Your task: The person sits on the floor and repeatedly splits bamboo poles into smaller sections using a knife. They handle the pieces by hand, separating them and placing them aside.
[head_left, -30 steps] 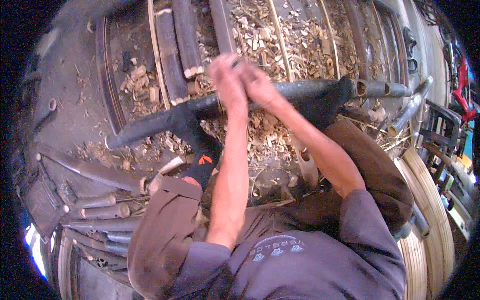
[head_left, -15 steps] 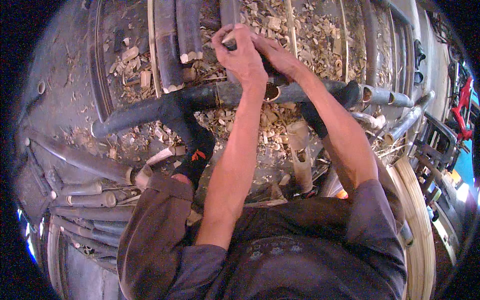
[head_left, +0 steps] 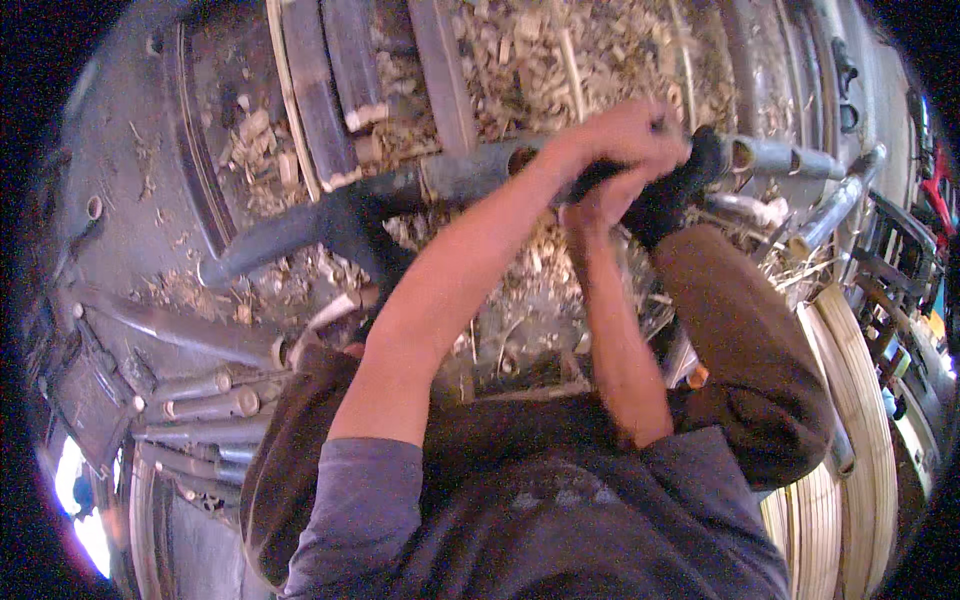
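A dark bamboo pole [head_left: 468,172] with openings cut in its top lies crosswise before me. My feet, in black footwear, rest on it; the right foot [head_left: 690,185] is close beside my hands. Over the pole, my left hand [head_left: 640,135] is closed, its fingers curled. Just below and nearer me, my right hand [head_left: 607,203] is closed too, partly blurred. A dark shape shows between the hands, but what they grip is mostly hidden and I cannot make it out.
Wood chips [head_left: 525,45] cover the ground beyond and under the pole. Split bamboo lengths [head_left: 440,75] lie beyond it. More bamboo poles [head_left: 200,325] are at the left. Pale wooden strips [head_left: 855,440] are stacked at the right, near a red object [head_left: 937,190].
Both hands have moved right and nearer me, from beyond the pole to beside my right foot. My left forearm now slants across the pole. The view has shifted slightly.
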Available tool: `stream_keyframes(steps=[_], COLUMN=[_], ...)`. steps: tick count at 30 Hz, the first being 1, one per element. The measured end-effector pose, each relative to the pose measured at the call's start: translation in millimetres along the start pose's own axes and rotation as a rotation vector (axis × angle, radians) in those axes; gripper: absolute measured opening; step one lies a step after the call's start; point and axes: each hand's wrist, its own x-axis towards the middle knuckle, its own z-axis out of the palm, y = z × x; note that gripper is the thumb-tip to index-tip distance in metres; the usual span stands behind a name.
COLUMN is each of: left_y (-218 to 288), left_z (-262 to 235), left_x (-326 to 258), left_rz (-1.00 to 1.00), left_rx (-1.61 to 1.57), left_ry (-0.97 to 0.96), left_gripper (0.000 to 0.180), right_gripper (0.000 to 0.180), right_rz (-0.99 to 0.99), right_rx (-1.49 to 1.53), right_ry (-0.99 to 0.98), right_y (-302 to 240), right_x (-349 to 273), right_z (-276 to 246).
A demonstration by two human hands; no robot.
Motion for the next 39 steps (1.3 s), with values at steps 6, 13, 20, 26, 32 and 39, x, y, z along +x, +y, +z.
stream_keyframes(steps=[6,13,20,26,32,39], left_y=[7,1,-7,-86,-60,-4], left_z=[-53,-78,-64,-100,-53,8], left_x=[7,-89,-128,-60,19,-24], left_rz=[-0.2,-0.148,-0.087,-0.009,0.516,0.18], left_rx=[-0.182,-0.308,-0.566,-0.747,0.03,0.174], left_ry=[0.157,1.32,1.515,1.023,0.096,0.514], left_gripper=[0.057,0.037,0.031,0.025,0.04,0.055], right_gripper=[0.063,0.049,0.05,0.051,0.054,0.069], right_rz=[0.131,0.346,0.355,0.033,-0.164,0.301], right_rx=[-0.043,-0.646,-0.653,-0.816,-0.474,0.08], right_ry=[-0.092,-1.013,-1.224,-0.753,-0.017,0.077], right_y=[9,13,-1,4,-2,-14], right_x=[35,13,-11,9,-2,-1], right_z=[49,90,99,105,61,-5])
